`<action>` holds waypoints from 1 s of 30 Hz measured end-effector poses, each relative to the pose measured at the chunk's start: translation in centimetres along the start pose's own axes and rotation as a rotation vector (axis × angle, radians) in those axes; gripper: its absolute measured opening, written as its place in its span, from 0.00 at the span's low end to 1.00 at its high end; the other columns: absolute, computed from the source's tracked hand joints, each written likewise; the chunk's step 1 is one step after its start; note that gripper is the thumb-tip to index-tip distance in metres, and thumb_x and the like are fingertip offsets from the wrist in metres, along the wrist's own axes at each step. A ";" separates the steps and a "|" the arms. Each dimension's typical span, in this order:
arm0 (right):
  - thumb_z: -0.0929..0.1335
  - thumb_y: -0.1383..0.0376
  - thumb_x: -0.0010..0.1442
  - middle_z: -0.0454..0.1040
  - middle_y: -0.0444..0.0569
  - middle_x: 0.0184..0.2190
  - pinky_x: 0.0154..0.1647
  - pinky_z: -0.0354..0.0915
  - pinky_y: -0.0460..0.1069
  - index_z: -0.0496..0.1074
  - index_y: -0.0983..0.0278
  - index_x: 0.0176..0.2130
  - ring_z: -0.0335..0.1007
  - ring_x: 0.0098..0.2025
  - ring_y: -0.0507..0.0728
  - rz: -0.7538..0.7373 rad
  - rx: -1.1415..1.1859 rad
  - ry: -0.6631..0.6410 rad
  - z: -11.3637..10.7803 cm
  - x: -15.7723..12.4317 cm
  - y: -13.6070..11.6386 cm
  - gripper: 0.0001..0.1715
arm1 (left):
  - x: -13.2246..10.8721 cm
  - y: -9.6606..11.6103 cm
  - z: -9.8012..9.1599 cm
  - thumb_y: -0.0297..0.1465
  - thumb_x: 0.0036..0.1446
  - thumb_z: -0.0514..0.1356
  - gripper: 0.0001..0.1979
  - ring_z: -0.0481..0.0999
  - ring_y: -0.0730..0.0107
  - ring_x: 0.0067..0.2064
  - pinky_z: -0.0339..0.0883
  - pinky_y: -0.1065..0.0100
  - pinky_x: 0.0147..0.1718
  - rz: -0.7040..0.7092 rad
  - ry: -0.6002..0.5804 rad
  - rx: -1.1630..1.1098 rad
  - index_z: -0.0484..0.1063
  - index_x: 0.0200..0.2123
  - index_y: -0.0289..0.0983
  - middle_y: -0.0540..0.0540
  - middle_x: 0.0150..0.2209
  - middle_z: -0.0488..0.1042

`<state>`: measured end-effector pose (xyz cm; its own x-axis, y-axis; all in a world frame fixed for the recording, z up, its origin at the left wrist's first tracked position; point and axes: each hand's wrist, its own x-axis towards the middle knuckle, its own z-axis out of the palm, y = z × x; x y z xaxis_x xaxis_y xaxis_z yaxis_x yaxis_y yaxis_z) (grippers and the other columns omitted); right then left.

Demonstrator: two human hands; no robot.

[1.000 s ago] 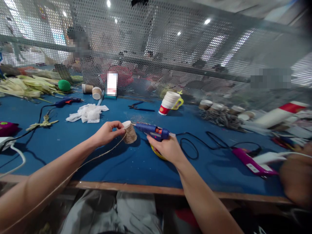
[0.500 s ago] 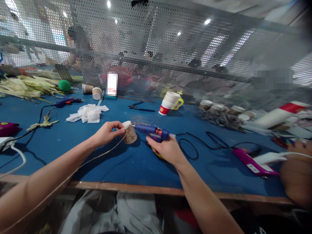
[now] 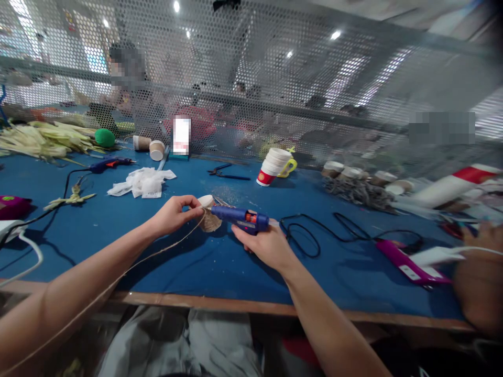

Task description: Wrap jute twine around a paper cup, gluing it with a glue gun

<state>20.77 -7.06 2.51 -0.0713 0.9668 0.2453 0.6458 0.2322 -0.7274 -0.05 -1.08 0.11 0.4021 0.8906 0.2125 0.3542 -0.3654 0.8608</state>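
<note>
Blue tabletop gives open room from stack of white paper cups w/ red band down to brown wooden front edge; grey perforated metal screen bounds the back, just behind stack. L of stack: dark slim pliers, then crumpled white cloth. R of & nearer than stack: magenta-&-white power strip.

L hand, nearer than stack & to its L: thumb & fingers pinched tog. on white rim of small brown twine-wrapped cup. R hand, nearer than stack: fingers clamped round blue plastic hot-glue gun.

Stack's band has round gold emblem, print too small to read; gun's pale label ditto. Gun hides pt of cup; can't tell if tip touches. Co-worker's hand, far R of stack: blurred, cut off.
</note>
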 end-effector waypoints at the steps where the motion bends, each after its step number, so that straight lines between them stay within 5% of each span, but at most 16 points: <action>1: 0.66 0.63 0.49 0.63 0.40 0.08 0.15 0.60 0.44 0.63 0.63 0.16 0.60 0.12 0.49 -0.004 -0.005 0.009 -0.1 0.0 0.1 0.14 | 0.0 0.0 0.0 0.37 0.50 0.55 0.12 0.67 0.72 0.30 0.59 0.71 0.33 0.000 -0.001 0.001 0.68 0.26 0.34 0.49 0.26 0.71; 8: 0.66 0.61 0.48 0.65 0.42 0.09 0.18 0.62 0.44 0.63 0.63 0.15 0.64 0.13 0.51 0.000 -0.053 0.047 -0.7 0.6 0.8 0.15 | 0.0 -0.1 -0.1 0.38 0.50 0.55 0.12 0.70 0.69 0.33 0.61 0.69 0.36 -0.006 -0.012 0.026 0.69 0.28 0.34 0.48 0.28 0.73; 17: 0.66 0.60 0.48 0.64 0.42 0.08 0.20 0.63 0.45 0.63 0.63 0.15 0.63 0.13 0.51 0.040 -0.053 0.044 -0.7 1.3 0.9 0.16 | -0.1 0.2 -0.1 0.35 0.50 0.56 0.08 0.68 0.61 0.52 0.56 0.62 0.51 0.031 -0.065 -0.111 0.68 0.28 0.35 0.39 0.48 0.71; 30: 0.66 0.60 0.49 0.64 0.42 0.08 0.15 0.60 0.44 0.65 0.64 0.15 0.61 0.12 0.50 0.024 -0.004 0.011 -0.5 0.3 0.4 0.15 | -0.1 0.2 0.0 0.34 0.50 0.57 0.08 0.67 0.61 0.54 0.57 0.61 0.52 0.014 -0.044 -0.149 0.68 0.28 0.35 0.39 0.47 0.73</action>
<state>21.45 -6.70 2.62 -0.0473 0.9710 0.2345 0.6504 0.2081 -0.7305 -0.02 -1.21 0.33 0.4443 0.8716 0.2071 0.2207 -0.3306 0.9176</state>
